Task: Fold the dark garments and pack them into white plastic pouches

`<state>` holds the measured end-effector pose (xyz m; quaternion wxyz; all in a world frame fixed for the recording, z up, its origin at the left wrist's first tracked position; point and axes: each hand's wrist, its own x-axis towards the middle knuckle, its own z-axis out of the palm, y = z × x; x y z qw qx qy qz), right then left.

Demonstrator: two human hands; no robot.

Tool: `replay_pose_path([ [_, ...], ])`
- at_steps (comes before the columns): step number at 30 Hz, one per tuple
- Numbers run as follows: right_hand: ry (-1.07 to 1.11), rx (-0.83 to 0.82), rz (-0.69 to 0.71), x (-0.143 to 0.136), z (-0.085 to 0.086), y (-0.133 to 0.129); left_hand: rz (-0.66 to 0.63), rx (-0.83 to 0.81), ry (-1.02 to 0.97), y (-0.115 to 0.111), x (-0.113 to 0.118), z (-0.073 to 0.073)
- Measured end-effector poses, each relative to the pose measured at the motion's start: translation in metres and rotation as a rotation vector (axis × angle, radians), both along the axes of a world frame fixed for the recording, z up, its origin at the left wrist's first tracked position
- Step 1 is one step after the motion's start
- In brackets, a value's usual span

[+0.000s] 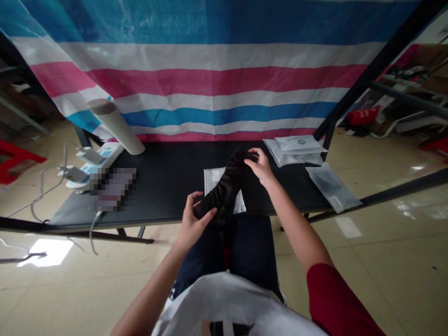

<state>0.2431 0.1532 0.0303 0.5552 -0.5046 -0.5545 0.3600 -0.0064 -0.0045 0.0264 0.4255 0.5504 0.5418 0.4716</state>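
A dark, soft piece of cloth stretches at a slant between my two hands over the front part of the black table. Its lower left end is pinched between the thumb and fingers of my left hand. At the upper right end, my right hand grips it with thumb and fingertips. Beneath the cloth lies a white packet, partly covered by it, with its left edge and lower right corner showing.
White packets are stacked at the table's back right, with a flat translucent one before them. A pale bottle, a power strip with plugs and cables, and a blurred-out phone-like object occupy the left. Striped sheeting hangs behind.
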Motion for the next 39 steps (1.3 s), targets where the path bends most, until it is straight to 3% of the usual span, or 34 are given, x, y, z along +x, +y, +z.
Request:
replay_pose_path([
  [3,-0.131,-0.008,0.134,-0.024,0.001,0.02,-0.048,0.002,0.024,-0.029,0.026,-0.015],
  [6,-0.335,-0.021,0.206,-0.042,-0.012,0.03,-0.099,-0.025,0.143,-0.044,0.04,-0.032],
  [10,-0.524,0.014,0.125,-0.049,-0.021,0.023,-0.136,-0.041,0.437,-0.049,0.033,-0.035],
  [14,-0.619,0.228,0.066,-0.042,-0.005,-0.019,-0.093,0.208,0.749,-0.039,0.014,-0.017],
  [17,-0.711,0.278,0.245,-0.033,0.005,-0.073,-0.279,0.364,0.851,-0.021,0.004,-0.009],
  [20,-0.879,0.29,0.525,-0.025,-0.005,-0.123,-0.516,0.427,0.903,-0.004,0.0,-0.019],
  [23,-0.99,0.271,0.591,-0.02,-0.031,-0.15,-0.63,0.436,0.901,0.003,-0.002,-0.039],
  [27,-0.966,0.29,0.542,-0.015,-0.055,-0.157,-0.604,0.432,0.829,0.002,-0.006,-0.049],
  [32,-0.723,0.262,0.447,-0.016,-0.047,-0.151,-0.545,0.325,0.59,0.01,-0.006,-0.034],
  [36,-0.534,0.11,0.259,-0.027,-0.042,-0.137,-0.337,0.149,0.496,0.028,0.005,-0.032],
  [39,-0.509,0.124,0.115,-0.036,-0.041,-0.131,-0.169,0.014,0.545,0.044,0.018,-0.034],
])
